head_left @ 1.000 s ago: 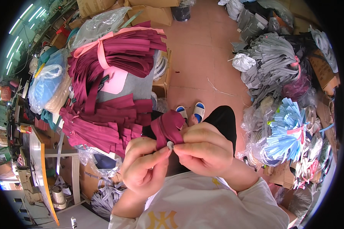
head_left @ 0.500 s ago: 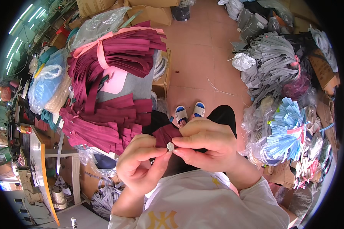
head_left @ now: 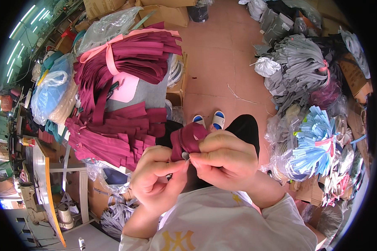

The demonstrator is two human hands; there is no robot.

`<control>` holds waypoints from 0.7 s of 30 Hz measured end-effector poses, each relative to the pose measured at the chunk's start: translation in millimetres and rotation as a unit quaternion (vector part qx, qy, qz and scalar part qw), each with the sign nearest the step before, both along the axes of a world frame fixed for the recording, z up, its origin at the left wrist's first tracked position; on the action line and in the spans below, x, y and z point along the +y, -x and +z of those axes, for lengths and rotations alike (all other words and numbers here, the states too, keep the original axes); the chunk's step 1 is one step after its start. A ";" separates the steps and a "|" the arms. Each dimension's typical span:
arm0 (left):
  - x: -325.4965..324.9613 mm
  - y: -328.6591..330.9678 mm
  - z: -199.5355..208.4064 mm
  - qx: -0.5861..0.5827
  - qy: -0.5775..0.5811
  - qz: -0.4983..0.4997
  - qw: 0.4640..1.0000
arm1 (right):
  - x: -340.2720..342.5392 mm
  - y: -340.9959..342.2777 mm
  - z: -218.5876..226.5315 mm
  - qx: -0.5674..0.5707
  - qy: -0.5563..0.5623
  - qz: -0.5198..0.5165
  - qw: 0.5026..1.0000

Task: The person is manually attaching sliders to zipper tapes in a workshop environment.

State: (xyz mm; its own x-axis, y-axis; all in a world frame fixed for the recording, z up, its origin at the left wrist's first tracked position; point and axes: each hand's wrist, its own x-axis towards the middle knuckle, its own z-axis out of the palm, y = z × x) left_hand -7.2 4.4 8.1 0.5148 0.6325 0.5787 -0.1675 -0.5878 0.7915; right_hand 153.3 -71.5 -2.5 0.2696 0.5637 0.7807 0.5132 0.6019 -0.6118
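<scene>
Swinging back up, the maroon fabric zipper strip [head_left: 190, 144] bares teeth [head_left: 180, 146] hidden a moment ago, likely easier to work now; left hand [head_left: 157, 171] and right hand [head_left: 228, 158] pinch tight on a small grey metallic piece [head_left: 185, 155] at its near end. Left of the strip, flat grey surface [head_left: 148, 95]; beyond it, reddish tiled floor [head_left: 213, 75].

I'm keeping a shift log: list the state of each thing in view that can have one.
Zipper, curled; open or closed unclear
Small piece, pinched between fingertips
Left grip, shut on small piece
Right grip, shut on small piece
Upper maroon bundle, tied
Lower maroon strips, fanned out
Grey bundle, tied
Blue bundle, tied
Sandals, worn
Lights, lit
</scene>
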 end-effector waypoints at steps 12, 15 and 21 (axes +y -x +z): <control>-2.7 0.0 1.5 -0.075 0.169 -0.072 0.980 | -5.2 -4.8 8.6 0.115 0.097 0.074 0.986; -3.7 -2.6 8.3 -0.086 0.229 -0.089 0.966 | -5.7 -4.2 8.2 0.156 0.123 0.104 0.975; -3.1 -1.9 4.9 -0.094 0.252 -0.076 0.960 | -4.9 -8.1 10.8 0.148 0.135 0.128 0.971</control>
